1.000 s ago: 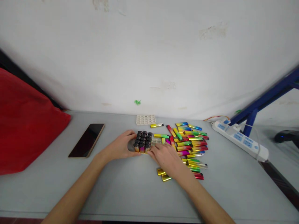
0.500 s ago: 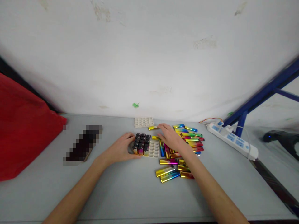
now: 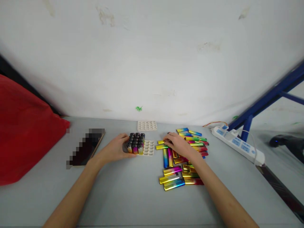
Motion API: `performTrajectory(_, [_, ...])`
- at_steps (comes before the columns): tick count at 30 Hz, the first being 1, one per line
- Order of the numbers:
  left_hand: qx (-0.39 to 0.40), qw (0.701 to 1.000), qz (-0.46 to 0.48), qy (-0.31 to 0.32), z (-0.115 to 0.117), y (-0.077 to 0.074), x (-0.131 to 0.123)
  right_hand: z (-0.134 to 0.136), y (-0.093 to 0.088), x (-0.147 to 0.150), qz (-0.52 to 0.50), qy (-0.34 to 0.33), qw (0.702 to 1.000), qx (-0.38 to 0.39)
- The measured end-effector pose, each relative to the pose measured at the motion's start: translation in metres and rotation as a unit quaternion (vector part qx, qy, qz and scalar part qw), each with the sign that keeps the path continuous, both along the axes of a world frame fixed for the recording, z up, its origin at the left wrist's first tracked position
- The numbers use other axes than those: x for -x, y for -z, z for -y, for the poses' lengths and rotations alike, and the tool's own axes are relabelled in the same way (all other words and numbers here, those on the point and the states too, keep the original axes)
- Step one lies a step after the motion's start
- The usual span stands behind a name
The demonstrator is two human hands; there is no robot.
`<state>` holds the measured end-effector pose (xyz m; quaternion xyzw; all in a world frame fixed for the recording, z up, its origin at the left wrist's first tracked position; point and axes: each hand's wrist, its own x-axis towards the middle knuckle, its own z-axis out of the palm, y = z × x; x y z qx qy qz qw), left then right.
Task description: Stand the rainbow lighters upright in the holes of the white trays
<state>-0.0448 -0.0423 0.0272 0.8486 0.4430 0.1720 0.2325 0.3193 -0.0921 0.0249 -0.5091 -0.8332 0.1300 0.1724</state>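
Observation:
My left hand (image 3: 116, 148) rests on the grey table (image 3: 133, 193) with its fingers curled against the left side of a white tray (image 3: 149, 148). Several lighters (image 3: 136, 143) stand upright in that tray, black tops up; its right columns are bare. My right hand (image 3: 178, 145) lies over a heap of shiny rainbow-coloured lighters (image 3: 180, 161) and pinches a yellow lighter (image 3: 162, 142) at the heap's left end, a short way right of the tray.
A second white tray (image 3: 147, 125) lies by the white wall. A phone (image 3: 86, 146) lies to the left, beside a red bag (image 3: 22, 133). A white power strip (image 3: 237, 144) and a blue metal frame (image 3: 266, 101) are at the right.
My right hand drew back from the far yellow lighter by the wall towards the heap's left end, now holding a lighter. The tray and left hand shifted slightly left.

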Motion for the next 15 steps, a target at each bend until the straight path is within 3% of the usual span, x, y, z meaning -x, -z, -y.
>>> performTrajectory(5, [-0.009,1.0,0.007,0.002,0.001,0.004,-0.006,0.012,0.0,-0.008,-0.075,-0.014,0.997,0.009])
performTrajectory(9, [-0.014,1.0,0.012,0.001,-0.003,0.009,-0.018,0.023,-0.002,-0.012,-0.244,0.057,0.968,-0.013])
performTrajectory(11, [-0.009,1.0,0.014,0.015,-0.007,0.01,-0.025,0.027,-0.006,-0.011,-0.362,0.109,0.926,0.016])
performTrajectory(15, [-0.003,0.998,0.017,0.054,-0.017,0.006,-0.036,0.028,-0.016,0.005,-0.582,0.177,0.785,0.117])
